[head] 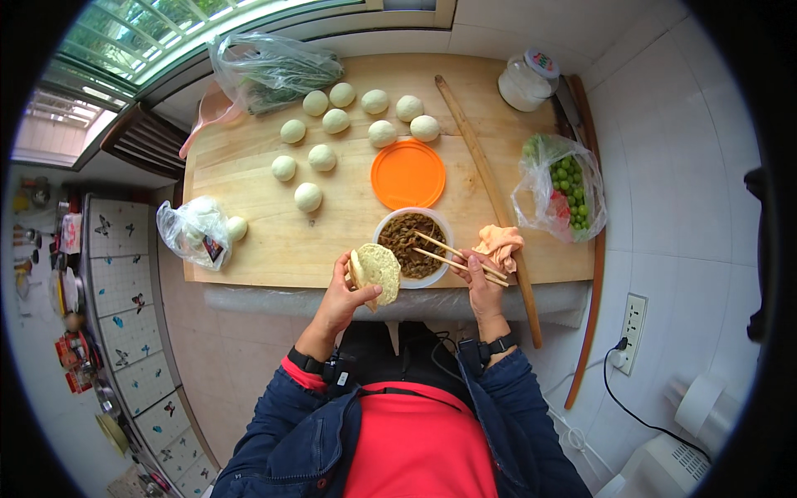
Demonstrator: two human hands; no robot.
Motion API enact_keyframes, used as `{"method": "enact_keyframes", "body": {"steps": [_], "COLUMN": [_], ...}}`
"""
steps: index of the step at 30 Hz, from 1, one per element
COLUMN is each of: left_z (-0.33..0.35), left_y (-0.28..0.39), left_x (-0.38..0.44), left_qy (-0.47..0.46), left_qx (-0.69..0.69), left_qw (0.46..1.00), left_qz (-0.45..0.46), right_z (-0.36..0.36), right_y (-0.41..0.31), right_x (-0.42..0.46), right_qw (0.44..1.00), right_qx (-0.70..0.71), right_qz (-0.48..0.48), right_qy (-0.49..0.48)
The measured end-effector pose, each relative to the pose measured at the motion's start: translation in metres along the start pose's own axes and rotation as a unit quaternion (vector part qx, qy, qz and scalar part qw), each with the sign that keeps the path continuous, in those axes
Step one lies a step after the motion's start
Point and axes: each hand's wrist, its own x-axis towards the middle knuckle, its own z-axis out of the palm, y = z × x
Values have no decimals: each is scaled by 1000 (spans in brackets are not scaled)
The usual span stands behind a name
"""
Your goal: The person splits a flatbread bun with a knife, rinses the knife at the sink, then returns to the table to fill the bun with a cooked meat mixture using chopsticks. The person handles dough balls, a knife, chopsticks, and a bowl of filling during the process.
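My left hand [342, 295] holds a split round flatbread [381, 274], its pale porous inside facing up beside the tub. A pair of wooden chopsticks [461, 256] rests in my right hand [478, 283], their tips in the brown chopped filling [408, 239]. That filling lies in a round translucent plastic tub [449, 225] at the front edge of the wooden board. Just behind the tub is a flat orange lid [408, 174]. A crumpled peach cloth [499, 246] lies right of my right hand, against a long wooden rolling pin [479, 155].
Several dough balls [322, 158] sit on the wooden board [249, 249]. Around its edges are a bag of greens [280, 71], a bag with dough balls [202, 233], a bag of green grapes [568, 187] and a lidded glass jar [526, 84]. The rolling pin juts past the front edge.
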Motion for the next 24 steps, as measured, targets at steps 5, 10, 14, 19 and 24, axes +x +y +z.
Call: {"method": "enact_keyframes", "body": {"steps": [5, 10, 14, 19, 24], "left_z": [-1, 4, 1, -5, -12], "left_y": [-4, -3, -9, -15, -14], "left_x": [3, 5, 7, 6, -2], "left_qy": [3, -19, -26, -40, -24], "left_qx": [-1, 16, 12, 9, -56], "left_qw": [1000, 1000, 999, 999, 998], "left_qz": [-4, -18, -16, -4, -6], "right_z": [12, 27, 33, 43, 60], "right_y": [-3, 4, 10, 6, 13], "right_x": [3, 5, 3, 2, -3], "right_qw": [999, 998, 998, 996, 993], "right_qx": [-19, -14, 14, -35, -27], "right_qz": [3, 16, 34, 24, 36], "right_qy": [-26, -58, -44, -82, -106]}}
